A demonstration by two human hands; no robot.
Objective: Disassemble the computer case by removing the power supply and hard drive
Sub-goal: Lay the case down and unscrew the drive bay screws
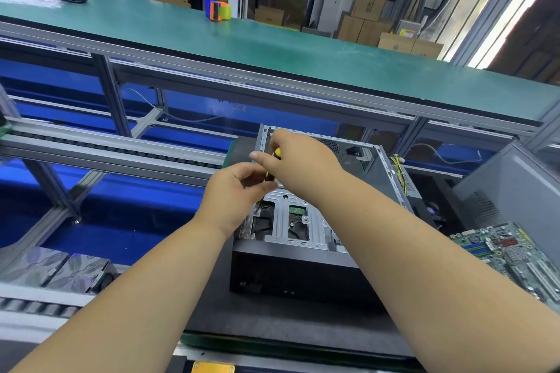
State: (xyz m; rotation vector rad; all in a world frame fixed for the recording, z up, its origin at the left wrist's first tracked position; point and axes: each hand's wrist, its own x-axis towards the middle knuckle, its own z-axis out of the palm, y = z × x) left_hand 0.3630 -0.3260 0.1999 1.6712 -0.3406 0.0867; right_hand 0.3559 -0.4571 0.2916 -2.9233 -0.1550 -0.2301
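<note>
An open black computer case [291, 269] lies on its side on a dark mat, its silver drive cage [285, 221] facing up. A hard drive's green board [297, 210] shows through a cage opening. A yellow-and-black screwdriver [274, 165] stands almost upright, its tip on a screw [257, 211] at the cage's left edge. My right hand [297, 160] grips the handle from above. My left hand [239, 191] pinches the lower part of the screwdriver. The power supply is not clearly visible.
A bare motherboard [512, 251] lies right of the case, with a grey case panel [515, 188] behind it. Yellow cables [397, 166] hang at the case's far right. Silver anti-static bags [60, 269] sit at the left. Conveyor rails [115, 151] and a green shelf [272, 48] run behind.
</note>
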